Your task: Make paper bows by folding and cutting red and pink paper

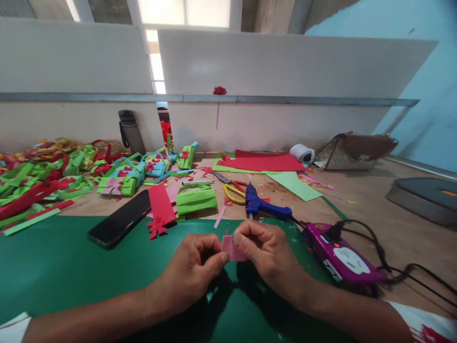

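Observation:
A small pink piece of paper [232, 248] is held up between my two hands, over the green mat [46, 267]. My left hand [198, 262] pinches its left edge between thumb and finger. On the other side, my right hand [266, 252] grips the upper right part with thumb and fingertips, hiding some of it. Beyond the hands lie a blue glue gun [266, 206], yellow-handled scissors [233, 193] and a green paper basket [196, 200]. A red paper flower [157, 227] rests at the mat's far edge, by a red paper strip [161, 202].
A black phone [119, 219] lies left; a purple power strip [342, 257] with cables sits right. Finished paper baskets [117, 183] and a heap of coloured paper pieces [39, 176] fill the left back. A bottle [131, 132], red sheets [267, 161] and a handbag [357, 151] stand farther off.

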Motion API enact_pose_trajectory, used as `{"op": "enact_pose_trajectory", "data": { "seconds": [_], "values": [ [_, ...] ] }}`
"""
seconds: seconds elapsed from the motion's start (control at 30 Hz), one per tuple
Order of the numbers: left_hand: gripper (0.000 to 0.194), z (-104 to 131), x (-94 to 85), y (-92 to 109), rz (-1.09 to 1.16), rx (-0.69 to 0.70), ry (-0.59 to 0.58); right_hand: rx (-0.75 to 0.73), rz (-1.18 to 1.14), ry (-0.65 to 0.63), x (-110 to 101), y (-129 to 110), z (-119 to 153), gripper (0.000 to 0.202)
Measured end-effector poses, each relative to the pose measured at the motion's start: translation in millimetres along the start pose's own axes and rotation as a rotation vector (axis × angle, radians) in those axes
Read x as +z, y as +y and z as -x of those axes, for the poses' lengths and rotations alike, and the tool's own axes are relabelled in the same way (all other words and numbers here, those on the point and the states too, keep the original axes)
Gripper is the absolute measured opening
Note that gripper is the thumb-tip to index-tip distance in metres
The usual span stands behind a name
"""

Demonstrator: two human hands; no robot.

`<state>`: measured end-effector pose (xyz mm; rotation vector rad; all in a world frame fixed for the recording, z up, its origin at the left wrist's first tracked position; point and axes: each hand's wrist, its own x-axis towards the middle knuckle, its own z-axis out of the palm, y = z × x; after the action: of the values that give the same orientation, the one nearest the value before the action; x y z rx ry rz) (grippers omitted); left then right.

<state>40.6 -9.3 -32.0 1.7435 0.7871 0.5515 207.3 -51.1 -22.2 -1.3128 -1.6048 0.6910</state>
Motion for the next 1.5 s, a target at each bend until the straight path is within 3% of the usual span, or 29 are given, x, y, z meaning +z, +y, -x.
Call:
{"op": "enact_pose_trajectory", "data": {
  "seconds": [0.3, 0.5, 0.67, 0.87, 1.0, 1.2, 1.5],
  "values": [
    [0.026, -5, -5.1, 6, 0.068, 0.037, 0.083, -0.018, 0.023, -0.081, 1, 1, -1, 0.022],
    [0.022, -7, -14.0, 10, -0.042, 0.074, 0.015, -0.039, 0.083, -0.152, -2, -3, -2, 0.021],
    [0.019, -8, -20.8, 13, 0.013, 0.034, -0.02, 0.017, 0.054, -0.122, -3, -5, -4, 0.022],
    [0.029, -8, -13.6, 9, 0.09, -0.015, -0.017, 0.035, 0.041, -0.071, -2, -3, -4, 0.023],
    [0.035, -8, -8.0, 3, 0.119, -0.032, -0.083, 0.022, 0.022, -0.032, -1, 0, -3, 0.023],
    [0.033, -9, -10.7, -2, 0.263, -0.074, 0.0, 0.075, -0.193, -0.031, -5, 0, -7, 0.049],
    [0.025, -10, -6.8, -1, 0.295, -0.137, 0.02, 0.13, -0.276, -0.108, -5, 6, -8, 0.037]
  ]
}}
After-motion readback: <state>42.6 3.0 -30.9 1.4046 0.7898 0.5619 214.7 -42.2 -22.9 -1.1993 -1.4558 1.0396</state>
